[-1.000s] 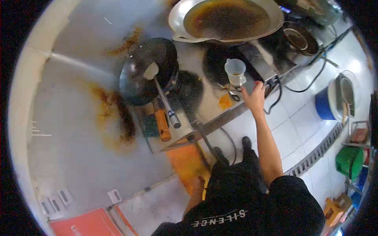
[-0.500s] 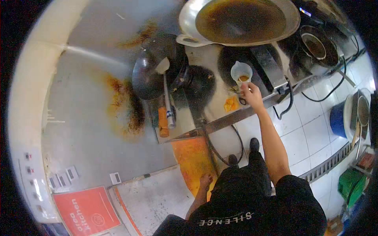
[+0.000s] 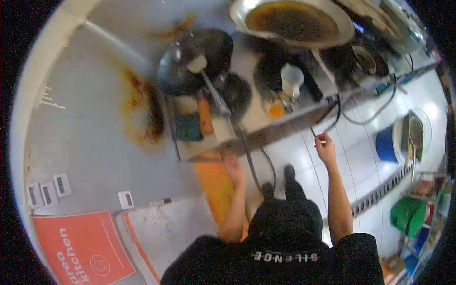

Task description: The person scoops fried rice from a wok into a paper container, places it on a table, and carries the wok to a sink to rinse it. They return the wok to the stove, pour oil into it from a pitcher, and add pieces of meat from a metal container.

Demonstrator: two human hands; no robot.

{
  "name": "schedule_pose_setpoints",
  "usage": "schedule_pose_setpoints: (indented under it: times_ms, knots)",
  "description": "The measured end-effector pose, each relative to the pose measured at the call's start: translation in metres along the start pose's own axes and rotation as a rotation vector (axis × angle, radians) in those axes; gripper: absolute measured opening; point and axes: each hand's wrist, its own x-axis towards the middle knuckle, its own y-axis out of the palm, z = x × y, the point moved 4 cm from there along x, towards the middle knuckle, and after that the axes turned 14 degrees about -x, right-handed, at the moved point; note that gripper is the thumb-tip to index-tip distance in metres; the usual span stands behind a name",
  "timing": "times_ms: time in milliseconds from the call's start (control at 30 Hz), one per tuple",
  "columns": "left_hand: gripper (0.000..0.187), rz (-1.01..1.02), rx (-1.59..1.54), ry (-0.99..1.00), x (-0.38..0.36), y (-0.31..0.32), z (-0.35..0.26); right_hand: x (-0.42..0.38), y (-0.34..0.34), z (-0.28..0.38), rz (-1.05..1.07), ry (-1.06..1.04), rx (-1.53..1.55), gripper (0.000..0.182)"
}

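Head view is showing the right hand (image 3: 325, 145) hanging over the tiled floor (image 3: 365, 142), off the bench (image 3: 280, 127), its fingers curling together around nothing. The measuring jug (image 3: 291, 80) is standing on the bench beside the big wok (image 3: 292, 21). The left hand (image 3: 232, 166) is blurring below the bench edge; its fingers cannot be made out.

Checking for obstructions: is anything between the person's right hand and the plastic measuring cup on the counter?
Nothing solid blocks it. The right hand is raised in open air below the counter edge; the measuring cup stands above, with only a black cable hanging nearby.
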Motion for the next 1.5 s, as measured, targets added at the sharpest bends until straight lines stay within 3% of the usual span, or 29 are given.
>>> schedule_pose_setpoints:
  times_ms: [67,133,167,200,267,333,433,500,533,600,667,700,767,800,833,867,933,967,1000,1033,1067,1100,1200,1267,1300,1333,1367,1467,1500]
  knots:
    - [0.054,0.013,0.007,-0.050,0.034,0.026,-0.028,-0.071,-0.015,-0.059,0.029,0.071,-0.080,0.021]
    - [0.062,-0.022,-0.046,-0.158,0.063,0.022,0.009,-0.154,-0.022,-0.150,-0.054,0.160,-0.238,0.020]
    - [0.059,-0.047,-0.087,-0.204,0.059,0.026,-0.004,-0.198,-0.036,-0.167,-0.081,0.269,-0.360,0.021]
    - [0.057,-0.065,-0.120,-0.248,0.049,0.033,-0.031,-0.251,-0.028,-0.235,-0.194,0.221,-0.493,0.019]
    - [0.049,-0.041,-0.023,-0.242,0.043,0.040,-0.055,-0.354,-0.022,-0.318,-0.073,0.652,0.060,0.016]
    - [0.040,0.028,0.223,-0.145,0.046,0.037,-0.065,-0.455,-0.008,-0.374,-0.154,1.014,-0.023,0.017]
    - [0.034,-0.026,0.227,-0.104,0.049,0.037,-0.059,-0.528,-0.007,-0.372,-0.018,1.293,0.259,0.024]
    - [0.036,0.056,0.120,-0.127,0.070,0.025,-0.038,-0.521,-0.028,-0.326,-0.047,1.347,0.344,0.030]
    - [0.038,0.090,0.054,-0.136,0.069,0.022,-0.032,-0.520,-0.030,-0.338,0.005,1.282,0.241,0.026]
    - [0.034,-0.089,-0.058,-0.212,0.017,0.047,-0.072,-0.531,-0.024,-0.385,0.064,1.065,0.083,0.028]
    - [0.029,-0.259,0.495,-0.199,-0.032,0.060,-0.098,-0.537,-0.017,-0.459,0.070,0.790,-0.028,0.035]
    - [0.029,-0.313,0.722,-0.158,-0.051,0.050,-0.093,-0.523,-0.017,-0.483,0.112,0.823,0.051,0.035]
    - [0.029,-0.143,0.940,-0.158,-0.085,0.027,-0.046,-0.490,-0.050,-0.529,0.162,0.925,0.185,0.036]
    - [0.030,0.058,1.009,-0.206,-0.106,0.022,-0.008,-0.404,-0.131,-0.435,0.151,0.904,0.299,0.028]
    - [0.030,0.333,1.027,-0.302,-0.138,0.030,0.029,-0.392,-0.150,-0.471,0.079,0.929,-0.194,0.024]
    - [0.030,0.613,0.982,-0.418,-0.179,0.049,0.061,-0.358,-0.190,-0.443,-0.035,1.040,0.586,0.027]
    - [0.030,1.055,0.869,-0.685,-0.272,0.103,0.096,-0.348,-0.189,-0.553,-0.096,0.992,0.187,0.020]
    - [0.031,1.124,0.850,-0.812,-0.302,0.127,0.105,-0.323,-0.233,-0.535,-0.048,0.714,-0.408,0.025]
    - [0.031,1.129,0.849,-0.923,-0.322,0.147,0.112,-0.309,-0.272,-0.513,-0.396,0.635,-0.372,0.035]
    - [0.031,1.126,0.875,-0.993,-0.335,0.174,0.116,-0.290,-0.326,-0.464,-0.570,1.070,0.331,0.038]
    - [0.032,1.117,0.909,-1.034,-0.341,0.204,0.126,-0.286,-0.322,-0.497,-0.537,1.070,0.217,0.037]
    - [0.032,1.083,0.928,-1.047,-0.344,0.232,0.130,-0.279,-0.334,-0.504,-0.572,0.868,-0.177,0.039]
    - [0.033,0.999,0.967,-1.044,-0.354,0.324,0.145,-0.282,-0.332,-0.528,-0.469,1.124,-0.129,0.029]
    - [0.034,1.003,0.954,-1.026,-0.372,0.385,0.159,-0.310,-0.331,-0.525,-0.510,1.285,0.055,0.037]
    - [0.035,1.005,0.883,-1.058,-0.386,0.417,0.171,-0.329,-0.302,-0.566,-0.485,1.389,0.043,0.039]
    - [0.036,1.167,0.949,-0.956,-0.406,0.449,0.171,-0.358,-0.282,-0.581,-0.344,1.458,0.096,0.040]
    - [0.038,1.325,1.026,-0.853,-0.430,0.488,0.175,-0.372,-0.296,-0.571,-0.240,1.360,0.092,0.041]
    - [0.042,1.754,1.241,-0.532,-0.554,0.571,0.163,-0.404,-0.355,-0.516,-0.190,1.683,0.224,0.041]
    - [0.045,2.002,1.316,-0.018,-0.611,0.609,0.143,-0.419,-0.348,-0.522,-0.214,1.749,0.267,0.042]
